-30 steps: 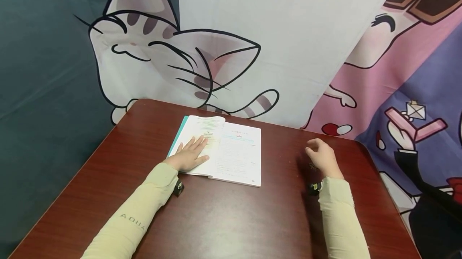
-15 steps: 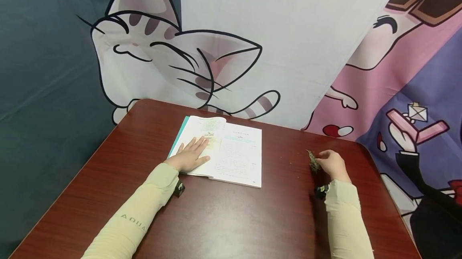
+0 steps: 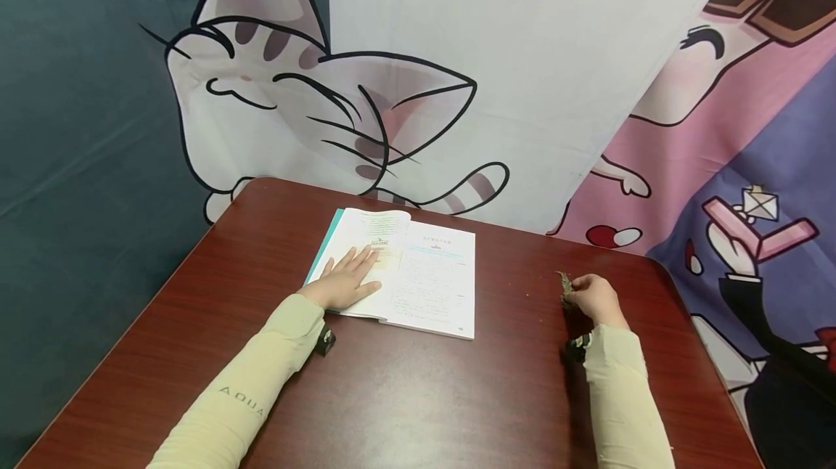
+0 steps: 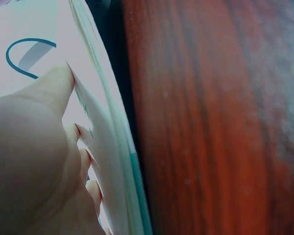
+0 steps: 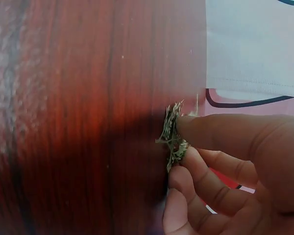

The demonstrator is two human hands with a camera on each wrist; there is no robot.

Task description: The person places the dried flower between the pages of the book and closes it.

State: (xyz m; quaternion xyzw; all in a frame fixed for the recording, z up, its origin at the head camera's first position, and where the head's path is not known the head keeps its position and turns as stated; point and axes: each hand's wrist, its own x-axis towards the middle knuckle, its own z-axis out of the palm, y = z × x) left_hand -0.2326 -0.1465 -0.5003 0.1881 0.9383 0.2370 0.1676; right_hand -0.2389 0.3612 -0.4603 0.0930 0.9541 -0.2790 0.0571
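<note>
An open book (image 3: 431, 287) with a teal cover edge lies on the brown table. My left hand (image 3: 342, 284) rests flat on its left page, fingers spread. In the left wrist view the thumb and fingertips press on the page, with the book's edge (image 4: 115, 147) beside them. At the right side of the table, my right hand (image 3: 596, 298) pinches a small dried green sprig (image 3: 566, 287) between thumb and fingers. The right wrist view shows the sprig (image 5: 172, 134) with thin, feathery leaves, close over the table, its lower part partly hidden by the fingers.
The dark red-brown table (image 3: 418, 396) has a wood grain and rounded far corners. Tiny crumbs lie between the book and the sprig. Behind the table hangs a cloth backdrop (image 3: 522, 77) with a cartoon cat and figures.
My right hand came down from above the sprig, shifted to its right side and now pinches it, turning it slightly. The left hand and the book have stayed put.
</note>
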